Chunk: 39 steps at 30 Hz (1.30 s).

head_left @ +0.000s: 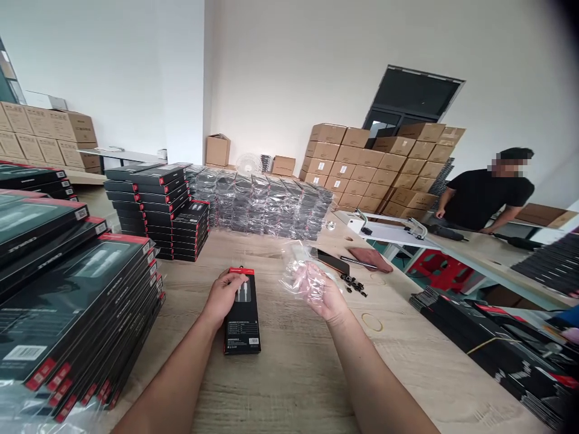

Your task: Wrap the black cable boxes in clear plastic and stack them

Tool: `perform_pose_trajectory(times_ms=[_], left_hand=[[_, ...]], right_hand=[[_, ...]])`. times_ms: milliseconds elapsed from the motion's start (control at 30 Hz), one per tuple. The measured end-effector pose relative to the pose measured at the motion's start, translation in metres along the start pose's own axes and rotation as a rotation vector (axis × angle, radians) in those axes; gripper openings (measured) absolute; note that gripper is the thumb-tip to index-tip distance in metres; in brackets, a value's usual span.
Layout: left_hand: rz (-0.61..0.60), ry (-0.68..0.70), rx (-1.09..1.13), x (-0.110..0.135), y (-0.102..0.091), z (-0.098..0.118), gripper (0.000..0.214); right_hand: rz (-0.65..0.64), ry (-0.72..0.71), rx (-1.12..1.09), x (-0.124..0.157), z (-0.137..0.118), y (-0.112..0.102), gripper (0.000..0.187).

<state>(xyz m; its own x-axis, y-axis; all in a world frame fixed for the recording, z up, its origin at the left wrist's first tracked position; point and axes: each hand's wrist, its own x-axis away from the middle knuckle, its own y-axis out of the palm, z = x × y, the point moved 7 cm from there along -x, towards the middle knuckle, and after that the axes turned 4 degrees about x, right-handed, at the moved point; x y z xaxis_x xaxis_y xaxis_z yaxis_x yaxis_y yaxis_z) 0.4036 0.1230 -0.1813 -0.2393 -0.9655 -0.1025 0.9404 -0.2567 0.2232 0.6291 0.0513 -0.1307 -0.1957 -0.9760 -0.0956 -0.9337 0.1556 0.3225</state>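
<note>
A slim black box with a red top edge (244, 313) lies on the wooden table in front of me, white cable plugs showing in its window. My left hand (222, 296) is closed on the box's upper left side, with its fingers over the window. To the right, my right hand (319, 295) is raised a little way from the box. It holds a clear plastic bag (294, 268), which is crumpled and covers the fingers.
Stacks of black boxes (90, 289) stand at left; wrapped packs (266, 205) line the back. Right of my hand lie small black parts (355, 284), a rubber band (371, 322) and a brown pouch (371, 259). Banded flat packaging (493, 343) lies at right. A person (486, 196) stands beyond.
</note>
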Motion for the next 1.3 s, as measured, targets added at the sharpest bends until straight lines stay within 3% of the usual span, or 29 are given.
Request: perform_pose_trajectory(times_ms=[100, 267, 467, 600, 700, 767, 833, 900, 1033, 1167, 1300], left_hand=[[0.005, -0.047, 0.041, 0.005, 0.002, 0.006, 0.045], [-0.075, -0.091, 0.112, 0.015, 0.012, 0.018, 0.057], [-0.146, -0.019, 0.113, 0.018, 0.020, 0.027, 0.034], [-0.091, 0.019, 0.076, 0.014, 0.016, 0.025, 0.026], [-0.088, 0.030, 0.067, 0.013, 0.014, 0.024, 0.026], [-0.101, 0.014, 0.068, 0.014, 0.015, 0.023, 0.026], [-0.130, -0.027, 0.076, 0.015, 0.018, 0.020, 0.027], [-0.165, -0.066, 0.084, 0.017, 0.021, 0.017, 0.028], [-0.181, -0.092, 0.089, 0.018, 0.023, 0.016, 0.031], [-0.153, -0.125, 0.153, 0.018, 0.022, 0.015, 0.039], [-0.173, -0.091, 0.207, 0.019, 0.024, 0.020, 0.048]], right_hand=[[-0.005, 0.079, -0.129, 0.001, 0.010, 0.006, 0.018], [-0.134, 0.233, -0.127, 0.013, 0.039, 0.035, 0.021], [-0.201, 0.349, -0.047, 0.023, 0.061, 0.053, 0.021], [-0.160, 0.419, 0.091, 0.020, 0.065, 0.035, 0.021], [-0.024, 0.369, 0.254, 0.012, 0.057, 0.009, 0.026], [-0.033, 0.290, 0.279, 0.009, 0.048, 0.005, 0.037], [-0.104, 0.193, 0.305, 0.008, 0.040, 0.011, 0.044], [-0.159, 0.100, 0.390, 0.009, 0.034, 0.023, 0.040], [-0.136, -0.020, 0.537, 0.008, 0.025, 0.040, 0.024], [0.018, -0.075, 0.432, 0.003, 0.010, 0.037, 0.029], [0.099, 0.029, 0.175, -0.006, 0.006, 0.031, 0.027]])
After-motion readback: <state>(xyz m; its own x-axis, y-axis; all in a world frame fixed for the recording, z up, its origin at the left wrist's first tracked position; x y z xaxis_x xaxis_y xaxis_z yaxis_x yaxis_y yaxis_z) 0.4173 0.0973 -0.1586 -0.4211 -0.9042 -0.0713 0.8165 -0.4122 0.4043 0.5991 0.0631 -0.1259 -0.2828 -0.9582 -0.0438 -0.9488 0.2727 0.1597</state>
